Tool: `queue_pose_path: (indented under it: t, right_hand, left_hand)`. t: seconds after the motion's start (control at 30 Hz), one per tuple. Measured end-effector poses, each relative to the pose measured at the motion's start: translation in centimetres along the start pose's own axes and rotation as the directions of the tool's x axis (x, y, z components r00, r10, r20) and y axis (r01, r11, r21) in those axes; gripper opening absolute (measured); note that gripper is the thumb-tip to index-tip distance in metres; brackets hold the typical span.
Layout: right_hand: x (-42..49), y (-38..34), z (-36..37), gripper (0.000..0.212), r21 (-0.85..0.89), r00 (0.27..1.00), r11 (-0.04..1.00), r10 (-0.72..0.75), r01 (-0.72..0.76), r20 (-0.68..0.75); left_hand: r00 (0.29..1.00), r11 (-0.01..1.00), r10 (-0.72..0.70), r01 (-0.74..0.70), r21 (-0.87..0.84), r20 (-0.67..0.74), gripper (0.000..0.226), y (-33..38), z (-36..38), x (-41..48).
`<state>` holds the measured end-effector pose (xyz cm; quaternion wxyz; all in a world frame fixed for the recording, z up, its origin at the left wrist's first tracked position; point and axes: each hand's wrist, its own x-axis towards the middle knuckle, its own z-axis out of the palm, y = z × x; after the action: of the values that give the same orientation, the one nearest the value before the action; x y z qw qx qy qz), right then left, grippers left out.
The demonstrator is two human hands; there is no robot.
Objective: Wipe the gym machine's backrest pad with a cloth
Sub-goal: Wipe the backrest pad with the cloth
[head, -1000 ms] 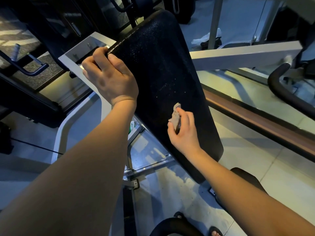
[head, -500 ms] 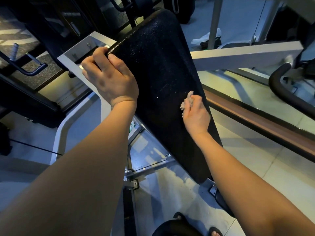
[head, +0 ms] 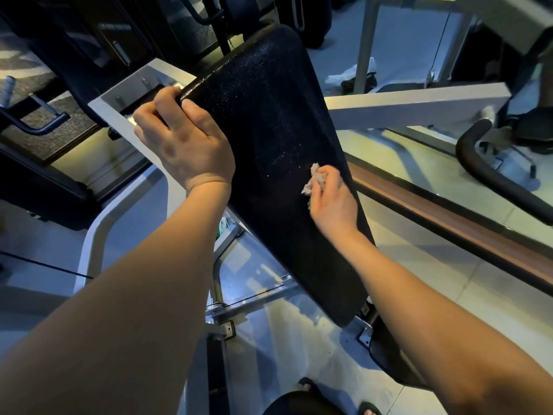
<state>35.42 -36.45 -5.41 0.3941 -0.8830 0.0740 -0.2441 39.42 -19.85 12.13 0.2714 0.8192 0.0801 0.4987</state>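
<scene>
Much of the backrest pad [head: 269,115] looks unwiped; your right hand [head: 332,205] pinches the cloth [head: 315,178] mid-pad, your left hand [head: 185,142] grips its edge.

A gym: a black upholstered backrest pad [head: 269,130] bolted to a grey steel machine frame [head: 413,110], a curved handlebar [head: 468,151] to the pad's right, tiled floor [head: 299,354] beneath it.

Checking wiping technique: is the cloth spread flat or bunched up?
Bunched up: the cloth is a crumpled wad pinched in the right hand against the backrest pad.
</scene>
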Motion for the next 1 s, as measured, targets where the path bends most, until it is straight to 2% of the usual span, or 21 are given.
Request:
queue_pose_path:
  t: [0.07,0.13,0.2,0.23,0.3,0.37,0.4,0.47,0.53,0.6,0.67,0.73,0.8,0.87,0.93,1.0]
  right_hand:
    - [2.5,0.3,-0.6,0.025,-0.007,0.986,0.987,0.157,-0.158,-0.06]
    - [5.4,0.7,-1.4,0.027,0.088,0.911,0.915,0.401,-0.394,-0.095]
    - [6.6,0.3,-1.2,0.027,0.2,0.869,0.863,0.487,-0.464,-0.086]
    - [6.3,-0.5,-1.1,0.027,0.228,0.882,0.87,0.465,-0.438,-0.081]
    - [4.6,-2.2,-0.7,0.028,0.25,0.952,0.926,0.303,-0.282,-0.05]
    - [3.0,-2.1,-0.4,0.029,0.19,0.993,0.974,0.121,-0.119,0.002]
    - [3.0,-1.6,-0.5,0.031,0.134,0.996,0.987,0.092,-0.093,0.007]
    - [4.1,-0.4,-1.1,0.034,0.088,0.979,0.975,0.204,-0.202,-0.02]
    - [5.5,-0.2,-1.7,0.034,0.118,0.929,0.925,0.369,-0.362,-0.042]
    - [6.4,-1.1,-1.5,0.032,0.168,0.884,0.878,0.463,-0.447,-0.068]
    - [6.4,-2.8,-1.2,0.032,0.23,0.891,0.881,0.443,-0.413,-0.097]
    - [5.9,-3.7,-1.2,0.029,0.23,0.966,0.948,0.244,-0.219,-0.086]
    - [5.7,-2.7,-1.3,0.029,0.134,0.991,0.985,0.121,-0.113,-0.06]
    - [6.4,-1.1,-1.8,0.031,0.106,0.967,0.968,0.237,-0.227,-0.096]
    - [7.4,-0.8,-2.2,0.033,0.158,0.895,0.896,0.433,-0.415,-0.108]
    - [8.3,-2.1,-2.1,0.031,0.228,0.893,0.886,0.436,-0.404,-0.113]
  left_hand:
    - [1.0,1.0,-0.014,0.014,-0.009,0.009,0.032,0.0,-0.1,0.1]
    - [1.0,1.0,-0.024,0.024,-0.014,0.013,0.033,0.0,-0.1,0.1]
    - [1.0,1.0,-0.003,0.003,-0.008,-0.002,0.031,0.1,0.0,0.1]
    - [1.0,1.0,0.002,-0.002,-0.004,-0.005,0.031,0.0,0.1,0.1]
    - [1.0,1.0,0.003,-0.003,-0.003,-0.007,0.032,-0.1,0.1,0.1]
    - [1.0,1.0,-0.004,0.004,-0.01,0.003,0.032,-0.3,0.1,0.1]
    - [1.0,1.0,-0.004,0.004,-0.014,0.007,0.032,-0.3,0.0,0.1]
    - [1.0,1.0,0.003,-0.003,-0.018,0.006,0.032,-0.2,-0.1,0.1]
    - [1.0,1.0,0.004,-0.004,-0.015,0.003,0.032,-0.1,0.0,0.0]
    - [1.0,1.0,0.004,-0.004,-0.006,-0.002,0.032,-0.2,0.0,0.0]
    - [1.0,1.0,0.012,-0.012,0.001,-0.014,0.031,-0.1,0.0,0.0]
    - [1.0,1.0,0.015,-0.015,0.003,-0.014,0.03,-0.1,0.0,0.1]
    - [1.0,1.0,0.007,-0.007,-0.002,-0.005,0.031,-0.2,-0.1,0.0]
    - [1.0,1.0,0.001,-0.001,-0.009,0.0,0.032,-0.1,-0.1,0.0]
    - [1.0,1.0,0.0,0.0,-0.008,-0.003,0.032,0.0,-0.1,0.0]
    - [1.0,1.0,0.001,-0.001,-0.006,-0.01,0.031,0.1,0.0,0.0]
